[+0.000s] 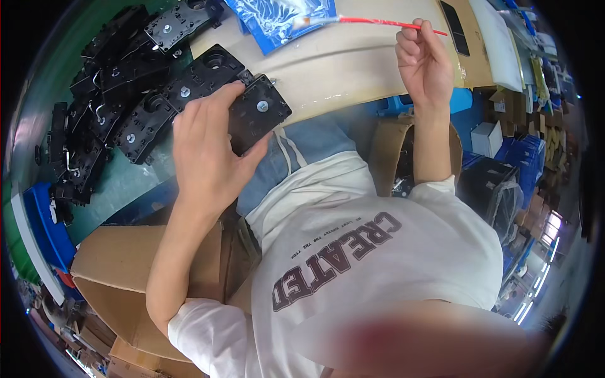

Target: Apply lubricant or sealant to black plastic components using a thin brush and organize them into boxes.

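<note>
A black housing (258, 116) sits in the left hand (211, 142) at the near left edge of the tan surface (359, 69), just in front of the person's lap; whether it rests on that edge or is lifted clear of it, I cannot tell. It is a blocky, roughly rectangular piece of dark plastic, tilted in the grip, with a bright silver bolt (263, 106) standing out on its upturned face and small raised details along its upper rim. The fingers are clamped on it, the thumb along its lower edge and the others bent over its upper left side, hiding part of it. The right hand (428, 66), raised over the far right of the tan surface, pinches a thin brush (384, 23) near the end of its red handle, fingers together on it; the pale, blurred tip points left over a blue bag (277, 25) with a whitish, wrinkled pattern. Just left of the held piece, similar parts stand in a row, one with a round recess, and beyond them a heap of black parts (110, 104), some with silver bolts, covers the green surface (132, 192). Farther out are a blue bin (50, 220) and an open cardboard box (126, 271) beside the left forearm.
</note>
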`<state>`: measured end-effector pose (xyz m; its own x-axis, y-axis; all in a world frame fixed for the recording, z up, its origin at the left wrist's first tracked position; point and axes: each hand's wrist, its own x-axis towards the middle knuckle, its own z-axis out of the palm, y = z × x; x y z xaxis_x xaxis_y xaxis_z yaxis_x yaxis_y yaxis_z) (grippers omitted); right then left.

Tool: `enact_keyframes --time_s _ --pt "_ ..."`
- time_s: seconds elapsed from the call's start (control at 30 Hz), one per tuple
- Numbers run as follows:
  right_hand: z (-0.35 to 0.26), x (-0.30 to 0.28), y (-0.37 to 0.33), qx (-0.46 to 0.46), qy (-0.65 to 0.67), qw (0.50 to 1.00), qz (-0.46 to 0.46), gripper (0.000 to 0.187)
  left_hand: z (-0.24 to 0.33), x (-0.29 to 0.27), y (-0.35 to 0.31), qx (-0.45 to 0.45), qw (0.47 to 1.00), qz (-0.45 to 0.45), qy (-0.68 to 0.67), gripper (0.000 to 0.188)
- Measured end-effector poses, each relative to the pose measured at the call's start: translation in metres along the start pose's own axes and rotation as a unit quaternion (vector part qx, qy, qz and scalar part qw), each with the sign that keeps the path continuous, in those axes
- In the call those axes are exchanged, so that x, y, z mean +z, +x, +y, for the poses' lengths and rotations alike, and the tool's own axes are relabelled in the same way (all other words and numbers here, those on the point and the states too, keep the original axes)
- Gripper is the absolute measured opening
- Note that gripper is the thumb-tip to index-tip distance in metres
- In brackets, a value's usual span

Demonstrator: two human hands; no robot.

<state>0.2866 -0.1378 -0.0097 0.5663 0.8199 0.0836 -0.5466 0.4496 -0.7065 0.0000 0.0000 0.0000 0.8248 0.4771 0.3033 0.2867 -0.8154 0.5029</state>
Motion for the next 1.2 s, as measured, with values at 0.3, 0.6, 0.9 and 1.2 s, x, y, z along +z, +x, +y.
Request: enact_keyframes --time_s 0.3,0.6,0.9,1.2 --pt "0.001 0.010 -0.010 0.000 -0.035 0.992 -0.118 0.020 0.004 -0.001 0.001 -0.028 0.999 0.005 0.015 0.066" --pt "-0.003 -0.004 -0.006 -0.021 -0.004 0.999 -0.043 0.021 0.020 -0.021 0.003 -0.093 0.995 -0.030 0.017 0.066" --pt "-0.015 -0.010 -0.008 -0.061 -0.015 0.998 0.020 0.020 0.005 -0.039 0.013 -0.108 0.970 -0.079 -0.203 0.069" --pt "-0.014 -0.014 -0.010 -0.091 -0.027 0.992 0.086 0.015 -0.006 -0.040 0.008 -0.202 0.804 -0.102 -0.549 0.063"
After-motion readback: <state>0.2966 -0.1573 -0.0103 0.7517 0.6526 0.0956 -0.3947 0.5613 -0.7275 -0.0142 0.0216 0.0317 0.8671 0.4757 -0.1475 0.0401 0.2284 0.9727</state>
